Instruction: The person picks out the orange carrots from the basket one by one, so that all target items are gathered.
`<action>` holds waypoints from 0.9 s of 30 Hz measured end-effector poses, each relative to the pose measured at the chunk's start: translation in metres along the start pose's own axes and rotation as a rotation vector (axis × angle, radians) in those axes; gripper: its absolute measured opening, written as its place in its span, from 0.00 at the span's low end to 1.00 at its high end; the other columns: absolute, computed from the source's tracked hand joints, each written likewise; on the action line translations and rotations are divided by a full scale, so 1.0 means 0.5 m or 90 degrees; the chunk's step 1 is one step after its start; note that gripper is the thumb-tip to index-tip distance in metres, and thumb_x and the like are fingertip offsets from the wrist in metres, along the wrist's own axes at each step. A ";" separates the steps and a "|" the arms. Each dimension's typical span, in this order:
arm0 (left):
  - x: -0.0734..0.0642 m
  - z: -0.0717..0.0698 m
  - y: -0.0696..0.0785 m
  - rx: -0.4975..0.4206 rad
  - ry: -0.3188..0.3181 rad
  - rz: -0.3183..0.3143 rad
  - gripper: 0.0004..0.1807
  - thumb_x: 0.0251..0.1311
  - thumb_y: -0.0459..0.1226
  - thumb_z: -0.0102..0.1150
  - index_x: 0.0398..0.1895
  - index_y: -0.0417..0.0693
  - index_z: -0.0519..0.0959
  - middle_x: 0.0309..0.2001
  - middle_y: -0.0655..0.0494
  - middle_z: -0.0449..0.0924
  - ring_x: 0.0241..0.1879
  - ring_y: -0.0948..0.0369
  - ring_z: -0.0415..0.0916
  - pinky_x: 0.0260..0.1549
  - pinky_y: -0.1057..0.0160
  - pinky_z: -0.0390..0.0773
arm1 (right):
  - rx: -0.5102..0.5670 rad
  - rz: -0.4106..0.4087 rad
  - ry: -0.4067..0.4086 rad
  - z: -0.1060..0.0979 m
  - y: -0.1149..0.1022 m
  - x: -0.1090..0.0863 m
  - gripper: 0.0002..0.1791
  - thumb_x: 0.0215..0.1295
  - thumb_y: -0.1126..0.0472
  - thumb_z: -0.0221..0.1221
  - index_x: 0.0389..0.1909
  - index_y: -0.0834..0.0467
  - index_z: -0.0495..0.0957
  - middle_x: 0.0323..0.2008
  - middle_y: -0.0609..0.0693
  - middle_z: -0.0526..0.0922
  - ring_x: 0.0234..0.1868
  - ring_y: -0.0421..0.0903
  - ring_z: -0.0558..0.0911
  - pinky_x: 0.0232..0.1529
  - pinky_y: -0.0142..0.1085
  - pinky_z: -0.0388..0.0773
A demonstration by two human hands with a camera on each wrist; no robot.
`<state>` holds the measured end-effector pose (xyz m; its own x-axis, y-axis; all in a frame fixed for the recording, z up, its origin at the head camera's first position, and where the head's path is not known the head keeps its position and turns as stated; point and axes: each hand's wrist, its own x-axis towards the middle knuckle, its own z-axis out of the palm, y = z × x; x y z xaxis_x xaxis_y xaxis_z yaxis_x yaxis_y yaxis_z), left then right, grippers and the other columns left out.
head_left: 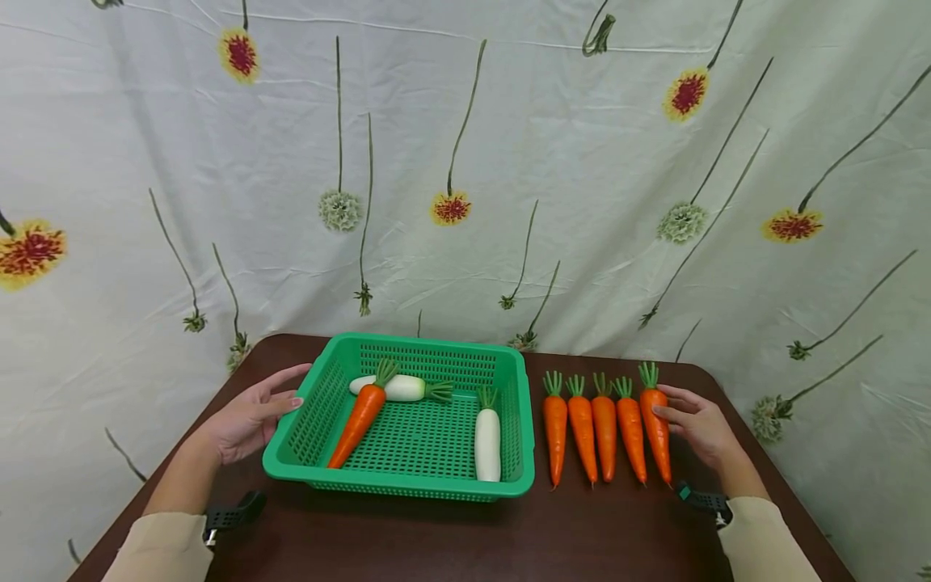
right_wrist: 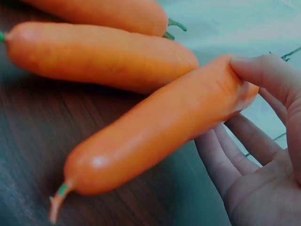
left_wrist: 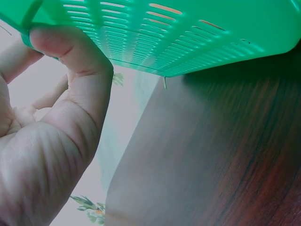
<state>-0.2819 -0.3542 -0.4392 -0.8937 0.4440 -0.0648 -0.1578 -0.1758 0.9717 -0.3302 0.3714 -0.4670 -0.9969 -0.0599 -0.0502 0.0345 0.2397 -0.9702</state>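
A green plastic basket stands on the dark table, its sides slotted. My left hand grips its left rim, and in the left wrist view the thumb bends against the edge. Inside lie a carrot and two white radishes, one radish along the back and another radish at the right. At the right end of a row of carrots, my right hand pinches the outermost carrot near its leafy top, thumb on the upper side. Its tip points toward me.
Several more carrots lie side by side between the basket and my right hand, green tops pointing away. Behind the brown table hangs a white cloth with printed flowers. Dark bands circle both wrists.
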 end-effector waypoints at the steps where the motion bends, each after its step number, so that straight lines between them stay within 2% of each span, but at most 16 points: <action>1: 0.000 0.000 0.000 0.002 0.002 0.001 0.39 0.78 0.27 0.43 0.83 0.49 0.36 0.60 0.57 0.84 0.54 0.53 0.86 0.51 0.47 0.85 | -0.012 0.004 0.000 -0.001 0.003 0.002 0.32 0.71 0.57 0.65 0.72 0.61 0.69 0.45 0.32 0.82 0.45 0.32 0.85 0.46 0.30 0.86; 6: -0.001 0.004 0.001 0.005 0.004 0.003 0.40 0.78 0.27 0.44 0.83 0.48 0.36 0.59 0.58 0.84 0.54 0.54 0.86 0.51 0.47 0.85 | -0.061 0.037 -0.015 -0.004 0.014 0.009 0.37 0.71 0.54 0.65 0.74 0.66 0.65 0.47 0.36 0.82 0.45 0.32 0.85 0.48 0.30 0.85; 10: 0.000 0.005 0.001 0.000 0.002 0.003 0.39 0.78 0.27 0.43 0.83 0.48 0.36 0.59 0.58 0.84 0.54 0.54 0.87 0.51 0.47 0.85 | -0.073 0.057 -0.008 -0.003 0.017 0.011 0.37 0.70 0.54 0.65 0.73 0.67 0.65 0.49 0.40 0.82 0.44 0.32 0.85 0.48 0.31 0.86; 17: -0.001 0.003 0.001 -0.009 -0.015 0.009 0.37 0.78 0.27 0.42 0.82 0.50 0.39 0.60 0.56 0.84 0.54 0.53 0.86 0.52 0.46 0.84 | -0.118 0.057 -0.008 -0.001 0.011 0.016 0.38 0.70 0.53 0.66 0.72 0.69 0.66 0.60 0.58 0.80 0.44 0.30 0.84 0.50 0.32 0.86; 23: -0.002 0.003 0.002 -0.005 -0.004 0.003 0.40 0.78 0.27 0.42 0.83 0.48 0.35 0.59 0.57 0.84 0.54 0.53 0.86 0.51 0.47 0.85 | -0.155 0.077 -0.011 -0.004 0.007 0.013 0.38 0.72 0.51 0.64 0.73 0.70 0.65 0.62 0.65 0.78 0.46 0.36 0.85 0.51 0.37 0.87; 27: -0.001 0.001 0.000 -0.001 -0.003 0.003 0.40 0.78 0.27 0.42 0.83 0.47 0.33 0.59 0.57 0.84 0.54 0.54 0.87 0.51 0.47 0.85 | -0.153 0.086 -0.007 -0.005 0.012 0.009 0.39 0.73 0.51 0.63 0.75 0.69 0.62 0.65 0.68 0.74 0.46 0.35 0.84 0.51 0.38 0.87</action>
<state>-0.2814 -0.3539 -0.4388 -0.8926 0.4471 -0.0585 -0.1539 -0.1800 0.9716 -0.3349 0.3749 -0.4723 -0.9834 -0.0223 -0.1800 0.1487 0.4689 -0.8706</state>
